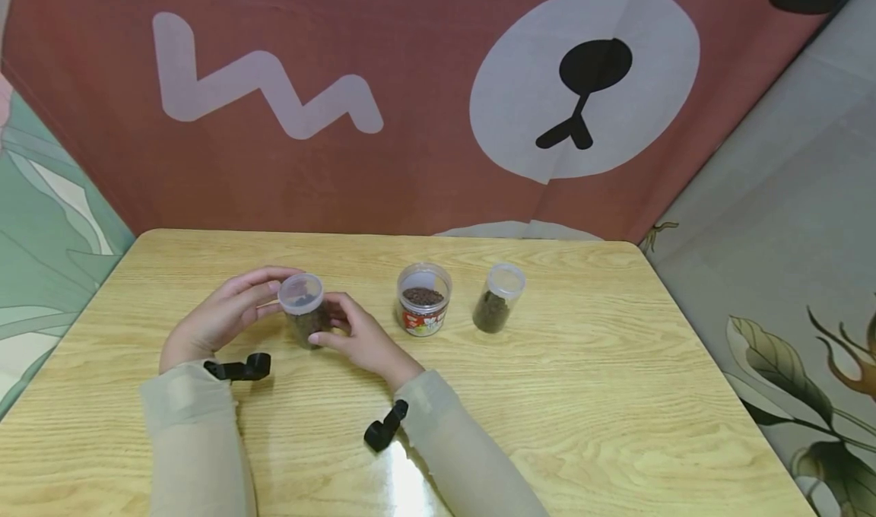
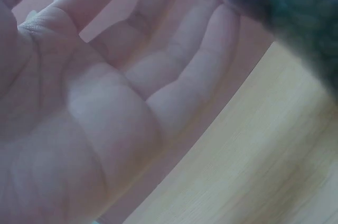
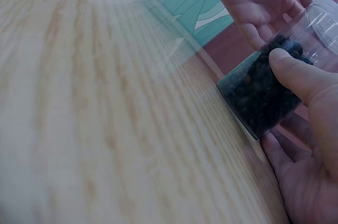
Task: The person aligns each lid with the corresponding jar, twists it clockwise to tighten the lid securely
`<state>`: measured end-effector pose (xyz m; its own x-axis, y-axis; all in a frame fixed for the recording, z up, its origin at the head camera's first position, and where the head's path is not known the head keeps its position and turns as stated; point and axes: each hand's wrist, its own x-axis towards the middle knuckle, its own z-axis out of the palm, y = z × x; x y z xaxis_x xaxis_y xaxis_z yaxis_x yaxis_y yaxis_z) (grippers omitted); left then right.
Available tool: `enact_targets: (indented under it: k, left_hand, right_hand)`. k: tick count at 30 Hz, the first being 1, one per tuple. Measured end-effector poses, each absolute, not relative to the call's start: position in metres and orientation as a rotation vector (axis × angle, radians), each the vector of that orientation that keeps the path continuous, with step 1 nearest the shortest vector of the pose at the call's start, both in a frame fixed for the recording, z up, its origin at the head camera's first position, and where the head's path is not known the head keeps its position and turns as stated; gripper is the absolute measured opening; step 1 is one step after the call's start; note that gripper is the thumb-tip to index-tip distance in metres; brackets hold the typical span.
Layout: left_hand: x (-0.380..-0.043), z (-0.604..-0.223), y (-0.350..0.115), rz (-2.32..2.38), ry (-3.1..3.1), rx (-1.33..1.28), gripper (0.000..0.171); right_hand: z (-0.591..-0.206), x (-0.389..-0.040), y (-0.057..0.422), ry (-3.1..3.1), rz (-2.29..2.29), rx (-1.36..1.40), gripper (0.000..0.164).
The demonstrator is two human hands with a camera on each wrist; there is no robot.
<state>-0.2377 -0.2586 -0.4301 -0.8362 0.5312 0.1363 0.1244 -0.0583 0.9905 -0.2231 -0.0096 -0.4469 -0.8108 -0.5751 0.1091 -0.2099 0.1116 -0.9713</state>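
Observation:
A clear plastic jar (image 1: pixel 308 321) with a translucent lid (image 1: pixel 301 290) and dark pellets inside stands at the left of the table. My right hand (image 1: pixel 363 340) grips its lower body, the thumb on the near side and fingers behind, as the right wrist view also shows around the jar (image 3: pixel 261 89). From the left, my left hand (image 1: pixel 229 312) reaches to the lid, fingertips right at its rim. In the left wrist view the left hand's fingers (image 2: pixel 185 84) are spread and loosely extended, with part of the dark-filled jar (image 2: pixel 311 18) at the upper right.
An uncovered jar (image 1: pixel 424 300) with reddish-brown granules and a red label stands in the middle of the wooden table (image 1: pixel 616 395). Right of it is another lidded jar (image 1: pixel 496 304) of dark green pellets. A brown printed cloth (image 1: pixel 424 182) hangs behind the table.

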Motion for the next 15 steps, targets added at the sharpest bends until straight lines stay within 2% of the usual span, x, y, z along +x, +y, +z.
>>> enact_targets:
  k: [8, 15]
  left_hand:
    - [-0.2386, -0.4310, -0.2576, 1.951, 1.956, 0.689, 0.039]
    - [-0.2368, -0.4323, -0.2590, 1.873, 2.074, 0.647, 0.032]
  right_hand:
    - [-0.4467, -0.2231, -0.0102, 2.121, -1.742, -0.768, 0.056]
    - [-0.4467, -0.2230, -0.0098, 2.117, -1.743, -0.774, 0.055]
